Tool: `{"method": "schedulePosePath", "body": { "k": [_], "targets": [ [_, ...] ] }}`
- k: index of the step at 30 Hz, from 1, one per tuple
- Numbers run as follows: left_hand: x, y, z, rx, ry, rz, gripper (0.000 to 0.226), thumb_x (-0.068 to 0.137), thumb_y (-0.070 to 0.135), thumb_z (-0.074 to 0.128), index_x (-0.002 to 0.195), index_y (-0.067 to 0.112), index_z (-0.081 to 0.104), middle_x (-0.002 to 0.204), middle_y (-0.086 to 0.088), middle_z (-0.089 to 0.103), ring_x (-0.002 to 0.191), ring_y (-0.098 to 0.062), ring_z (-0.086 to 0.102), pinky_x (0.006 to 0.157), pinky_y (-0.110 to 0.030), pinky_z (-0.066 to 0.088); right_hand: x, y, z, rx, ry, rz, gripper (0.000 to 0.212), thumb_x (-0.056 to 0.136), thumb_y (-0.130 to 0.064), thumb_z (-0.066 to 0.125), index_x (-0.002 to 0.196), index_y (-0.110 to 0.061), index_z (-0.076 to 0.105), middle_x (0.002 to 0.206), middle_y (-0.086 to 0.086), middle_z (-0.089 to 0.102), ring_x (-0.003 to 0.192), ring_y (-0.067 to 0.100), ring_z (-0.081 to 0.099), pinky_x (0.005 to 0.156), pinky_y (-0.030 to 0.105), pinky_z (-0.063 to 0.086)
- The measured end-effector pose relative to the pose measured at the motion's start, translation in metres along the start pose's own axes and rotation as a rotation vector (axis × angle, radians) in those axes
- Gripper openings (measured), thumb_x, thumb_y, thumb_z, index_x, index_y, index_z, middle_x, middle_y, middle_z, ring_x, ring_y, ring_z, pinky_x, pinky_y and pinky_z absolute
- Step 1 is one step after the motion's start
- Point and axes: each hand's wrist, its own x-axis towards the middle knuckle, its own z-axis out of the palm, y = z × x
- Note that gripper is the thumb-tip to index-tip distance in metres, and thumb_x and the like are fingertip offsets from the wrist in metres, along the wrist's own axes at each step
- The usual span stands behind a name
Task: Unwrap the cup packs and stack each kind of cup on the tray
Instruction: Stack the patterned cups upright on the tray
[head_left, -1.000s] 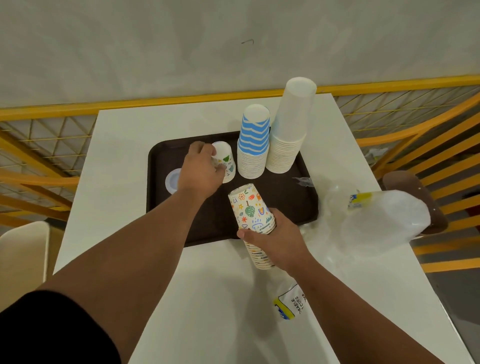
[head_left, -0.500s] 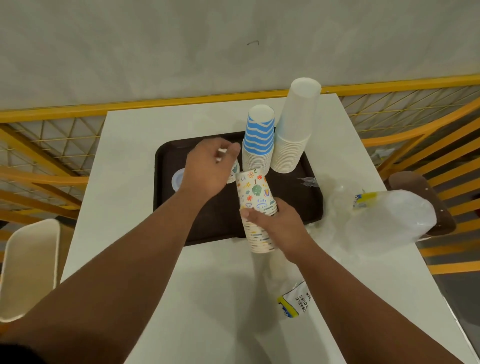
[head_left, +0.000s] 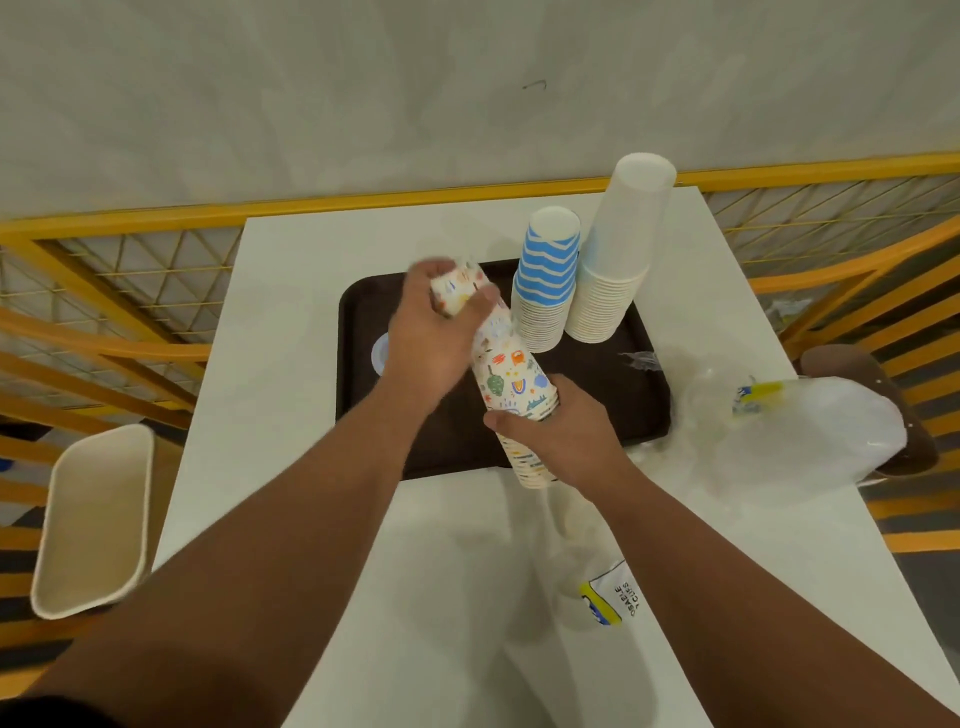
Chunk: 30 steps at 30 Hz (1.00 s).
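While the right hand (head_left: 558, 434) wraps its fingers round the middle of a leaning stack of picture cups (head_left: 511, 389), the left hand (head_left: 428, 338) grips one picture cup (head_left: 457, 288) at the top end of that stack; the cup is blurry, so I cannot tell if it sits on the stack or is just beside it; the stack is held up over the front part of the brown tray (head_left: 618, 395), with its wide end low, past the tray's front edge; the tray lies on a white table (head_left: 291, 364); at the back of the tray stands a stack of blue striped cups (head_left: 548, 275), upside down, and right beside it a taller stack of plain white cups (head_left: 618, 249), also upside down; a small round white thing (head_left: 379, 356) peeks out on the tray behind the left wrist; clear plastic wrappers (head_left: 795, 431) lie in a crumpled heap on the table to the right of the tray; another clear wrapper with a blue and yellow label (head_left: 605, 597) lies on the table near the person.
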Motion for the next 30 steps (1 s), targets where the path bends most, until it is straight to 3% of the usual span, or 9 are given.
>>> {"method": "schedulePosePath", "body": {
  "k": [3, 7, 15, 17, 20, 22, 25, 27, 30],
  "targets": [
    [0.029, 0.016, -0.003, 0.135, 0.021, 0.169, 0.04, 0.083, 0.021, 0.076, 0.108, 0.032, 0.046, 0.102, 0.013, 0.062, 0.093, -0.004, 0.064, 0.08, -0.036, 0.059, 0.003, 0.007, -0.006, 0.016, 0.001, 0.062, 0.052, 0.071, -0.047, 0.082, 0.11, -0.026, 0.055, 0.098, -0.012, 0.063, 0.082, -0.001, 0.059, 0.063, 0.014, 0.042],
    [0.055, 0.004, 0.011, 0.491, -0.06, 0.31, 0.042, 0.08, 0.021, 0.076, 0.111, 0.026, 0.048, 0.12, -0.001, 0.057, 0.104, -0.018, 0.059, 0.086, -0.036, 0.056, 0.005, 0.013, -0.01, -0.019, -0.015, 0.093, 0.054, 0.072, -0.05, 0.079, 0.112, -0.028, 0.051, 0.1, -0.011, 0.06, 0.083, 0.001, 0.057, 0.065, 0.016, 0.043],
    [0.055, -0.05, 0.012, 0.804, -0.175, 0.165, 0.051, 0.084, 0.023, 0.072, 0.129, 0.019, 0.049, 0.136, -0.005, 0.047, 0.121, -0.022, 0.049, 0.087, -0.022, 0.039, 0.005, 0.02, -0.018, -0.005, -0.036, 0.132, 0.054, 0.073, -0.052, 0.078, 0.113, -0.028, 0.05, 0.101, -0.011, 0.06, 0.087, 0.005, 0.059, 0.069, 0.019, 0.047],
    [0.05, -0.045, 0.009, 0.782, -0.138, 0.221, 0.046, 0.088, 0.027, 0.068, 0.13, 0.016, 0.053, 0.136, -0.004, 0.049, 0.123, -0.02, 0.048, 0.094, -0.02, 0.035, 0.006, 0.021, -0.018, 0.071, -0.039, 0.142, 0.055, 0.069, -0.053, 0.08, 0.111, -0.027, 0.056, 0.103, -0.01, 0.066, 0.091, 0.007, 0.064, 0.078, 0.026, 0.053],
    [0.029, -0.021, 0.007, 0.518, 0.012, 0.267, 0.028, 0.092, 0.036, 0.061, 0.116, 0.02, 0.061, 0.117, 0.001, 0.063, 0.106, -0.014, 0.06, 0.092, -0.03, 0.051, 0.006, 0.014, -0.019, 0.263, -0.089, 0.177, 0.061, 0.056, -0.056, 0.082, 0.106, -0.025, 0.063, 0.1, -0.006, 0.073, 0.089, 0.011, 0.071, 0.082, 0.035, 0.058],
    [0.01, -0.008, 0.006, 0.337, -0.121, 0.1, 0.024, 0.092, 0.04, 0.062, 0.112, 0.026, 0.059, 0.109, 0.006, 0.066, 0.098, -0.009, 0.065, 0.085, -0.033, 0.056, 0.005, 0.007, -0.02, 0.333, -0.156, 0.169, 0.06, 0.055, -0.054, 0.079, 0.105, -0.023, 0.065, 0.099, -0.003, 0.075, 0.087, 0.012, 0.073, 0.079, 0.034, 0.058],
    [-0.015, -0.003, 0.006, 0.052, -0.417, -0.235, 0.041, 0.084, 0.035, 0.073, 0.12, 0.03, 0.054, 0.114, 0.005, 0.067, 0.101, -0.014, 0.069, 0.087, -0.038, 0.057, 0.003, -0.005, -0.017, 0.32, -0.287, 0.088, 0.055, 0.062, -0.047, 0.078, 0.109, -0.02, 0.066, 0.099, -0.002, 0.076, 0.09, 0.013, 0.073, 0.08, 0.031, 0.056],
    [-0.022, -0.005, 0.006, -0.04, -0.376, -0.264, 0.035, 0.084, 0.025, 0.074, 0.113, 0.03, 0.055, 0.106, 0.004, 0.069, 0.094, -0.012, 0.071, 0.084, -0.037, 0.059, 0.002, -0.008, -0.012, 0.266, -0.317, 0.058, 0.051, 0.067, -0.042, 0.081, 0.111, -0.021, 0.066, 0.101, -0.002, 0.075, 0.093, 0.014, 0.072, 0.087, 0.036, 0.055],
    [-0.026, -0.009, 0.007, -0.028, -0.231, -0.247, 0.034, 0.084, 0.028, 0.074, 0.111, 0.029, 0.053, 0.105, 0.004, 0.069, 0.091, -0.011, 0.071, 0.083, -0.035, 0.059, 0.001, -0.006, -0.003, 0.126, -0.209, 0.023, 0.046, 0.069, -0.041, 0.084, 0.108, -0.025, 0.065, 0.099, -0.007, 0.074, 0.09, 0.008, 0.071, 0.088, 0.034, 0.055]
  ]
}}
